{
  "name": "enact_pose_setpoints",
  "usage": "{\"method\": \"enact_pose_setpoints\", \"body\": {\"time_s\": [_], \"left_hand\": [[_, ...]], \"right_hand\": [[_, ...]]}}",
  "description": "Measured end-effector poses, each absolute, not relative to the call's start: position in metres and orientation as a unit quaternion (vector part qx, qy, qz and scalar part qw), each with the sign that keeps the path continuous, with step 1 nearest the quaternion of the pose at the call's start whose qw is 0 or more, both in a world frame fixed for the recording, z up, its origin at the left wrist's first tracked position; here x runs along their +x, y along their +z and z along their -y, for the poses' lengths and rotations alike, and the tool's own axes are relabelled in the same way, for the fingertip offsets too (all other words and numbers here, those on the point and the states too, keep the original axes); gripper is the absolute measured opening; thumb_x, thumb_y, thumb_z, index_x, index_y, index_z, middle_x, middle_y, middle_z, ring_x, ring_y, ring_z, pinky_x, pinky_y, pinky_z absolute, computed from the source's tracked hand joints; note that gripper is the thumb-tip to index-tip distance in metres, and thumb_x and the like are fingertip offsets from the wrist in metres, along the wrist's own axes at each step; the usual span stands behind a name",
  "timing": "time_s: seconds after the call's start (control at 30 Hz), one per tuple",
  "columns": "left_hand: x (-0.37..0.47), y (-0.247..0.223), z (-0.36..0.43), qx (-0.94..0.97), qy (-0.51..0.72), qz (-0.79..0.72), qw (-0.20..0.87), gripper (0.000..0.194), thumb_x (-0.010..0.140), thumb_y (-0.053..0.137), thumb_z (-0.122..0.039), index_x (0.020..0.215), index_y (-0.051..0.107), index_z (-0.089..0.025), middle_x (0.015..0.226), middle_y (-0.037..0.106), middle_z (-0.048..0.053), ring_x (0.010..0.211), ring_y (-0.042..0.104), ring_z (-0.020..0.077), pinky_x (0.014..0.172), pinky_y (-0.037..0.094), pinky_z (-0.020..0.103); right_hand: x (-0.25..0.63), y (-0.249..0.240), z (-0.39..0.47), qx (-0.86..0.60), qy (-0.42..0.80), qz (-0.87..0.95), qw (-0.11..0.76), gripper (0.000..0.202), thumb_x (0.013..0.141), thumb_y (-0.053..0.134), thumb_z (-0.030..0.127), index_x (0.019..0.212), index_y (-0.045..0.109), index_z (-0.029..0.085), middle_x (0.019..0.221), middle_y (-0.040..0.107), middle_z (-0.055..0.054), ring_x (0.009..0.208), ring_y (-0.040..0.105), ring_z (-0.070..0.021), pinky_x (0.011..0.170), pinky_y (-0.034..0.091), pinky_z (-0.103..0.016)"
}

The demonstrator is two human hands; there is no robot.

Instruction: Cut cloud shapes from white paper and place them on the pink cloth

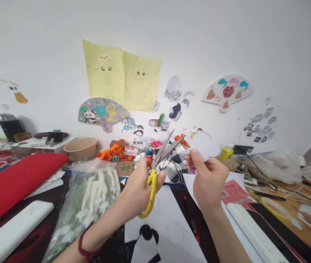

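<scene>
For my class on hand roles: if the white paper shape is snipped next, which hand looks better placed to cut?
Probably the left hand: it holds the yellow-handled scissors, blades spread, while the right hand grips the white paper shape.

I count 2 yellow sheets (141, 86), 2 decorated fans (103, 109), 1 black thermos (10, 126) and 1 large tan bowl (81, 149). My own tally: 2 hands (208, 179), 1 bracelet (83, 245), 1 pair of scissors (154, 176), 1 white paper cutout (206, 147).

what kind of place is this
Probably a home or studio craft corner: yellow-handled scissors and cut white paper in hand, decorated fans on the wall, and orange craft flowers behind.
</scene>
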State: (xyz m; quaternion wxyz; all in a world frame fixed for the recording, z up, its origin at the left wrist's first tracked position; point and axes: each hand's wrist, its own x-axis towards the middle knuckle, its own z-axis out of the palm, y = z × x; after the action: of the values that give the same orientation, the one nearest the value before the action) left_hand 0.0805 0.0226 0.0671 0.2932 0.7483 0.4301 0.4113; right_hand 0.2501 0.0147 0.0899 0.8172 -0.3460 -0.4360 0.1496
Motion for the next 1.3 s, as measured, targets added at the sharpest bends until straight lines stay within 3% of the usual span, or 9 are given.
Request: {"method": "enact_pose_setpoints", "body": {"time_s": [0.23, 0.67, 0.87, 0.97, 1.13, 1.3], "left_hand": [[0.082, 0.065, -0.022, 0.733, 0.427, -0.417, 0.326, 0.041, 0.094, 0.037, -0.064, 0.094, 0.040, -0.023, 0.077, 0.046, -0.002, 0.068, 0.043, 0.0159, 0.063, 0.034, 0.031], [0.090, 0.065, -0.012, 0.736, 0.444, -0.380, 0.341, 0.031, 0.095, 0.043, -0.052, 0.092, 0.040, -0.022, 0.081, 0.050, -0.001, 0.070, 0.046, 0.0158, 0.064, 0.035, 0.030], [0.092, 0.071, -0.006, 0.736, 0.442, -0.381, 0.344, 0.032, 0.094, 0.044, -0.054, 0.093, 0.040, -0.022, 0.080, 0.049, -0.001, 0.068, 0.045, 0.0158, 0.063, 0.035, 0.030], [0.091, 0.070, -0.006, 0.735, 0.443, -0.384, 0.342, 0.032, 0.093, 0.045, -0.053, 0.093, 0.039, -0.022, 0.076, 0.045, -0.003, 0.064, 0.041, 0.0148, 0.062, 0.034, 0.029], [0.092, 0.066, -0.005, 0.745, 0.465, -0.371, 0.301, 0.028, 0.094, 0.047, -0.049, 0.095, 0.040, -0.022, 0.078, 0.043, -0.004, 0.067, 0.040, 0.0149, 0.064, 0.034, 0.030], [0.092, 0.065, -0.003, 0.746, 0.467, -0.370, 0.299, 0.028, 0.094, 0.048, -0.048, 0.096, 0.041, -0.021, 0.084, 0.048, -0.001, 0.071, 0.043, 0.0161, 0.066, 0.035, 0.030]], "right_hand": [[0.249, 0.092, -0.011, -0.357, 0.200, 0.454, 0.791, 0.025, 0.076, 0.080, 0.033, 0.061, 0.070, 0.016, 0.058, 0.067, -0.001, 0.051, 0.056, -0.0099, 0.050, 0.043, -0.022], [0.235, 0.095, -0.004, -0.299, 0.394, 0.422, 0.760, 0.018, 0.074, 0.083, 0.032, 0.079, 0.074, 0.017, 0.073, 0.073, -0.003, 0.065, 0.067, -0.0135, 0.062, 0.053, -0.024], [0.230, 0.094, 0.002, -0.266, 0.444, 0.414, 0.749, 0.022, 0.076, 0.082, 0.033, 0.067, 0.069, 0.017, 0.063, 0.063, 0.002, 0.059, 0.057, -0.0082, 0.061, 0.050, -0.021], [0.228, 0.093, 0.004, -0.249, 0.460, 0.401, 0.752, 0.018, 0.076, 0.082, 0.032, 0.071, 0.071, 0.018, 0.067, 0.063, 0.003, 0.062, 0.055, -0.0078, 0.062, 0.049, -0.020], [0.224, 0.093, 0.005, -0.237, 0.499, 0.387, 0.739, 0.014, 0.081, 0.077, 0.031, 0.091, 0.076, 0.022, 0.093, 0.073, 0.000, 0.082, 0.063, -0.0105, 0.077, 0.053, -0.021], [0.219, 0.091, 0.006, -0.212, 0.529, 0.399, 0.718, 0.010, 0.083, 0.074, 0.032, 0.091, 0.076, 0.025, 0.105, 0.075, -0.001, 0.102, 0.066, -0.0171, 0.093, 0.052, -0.029]]}}
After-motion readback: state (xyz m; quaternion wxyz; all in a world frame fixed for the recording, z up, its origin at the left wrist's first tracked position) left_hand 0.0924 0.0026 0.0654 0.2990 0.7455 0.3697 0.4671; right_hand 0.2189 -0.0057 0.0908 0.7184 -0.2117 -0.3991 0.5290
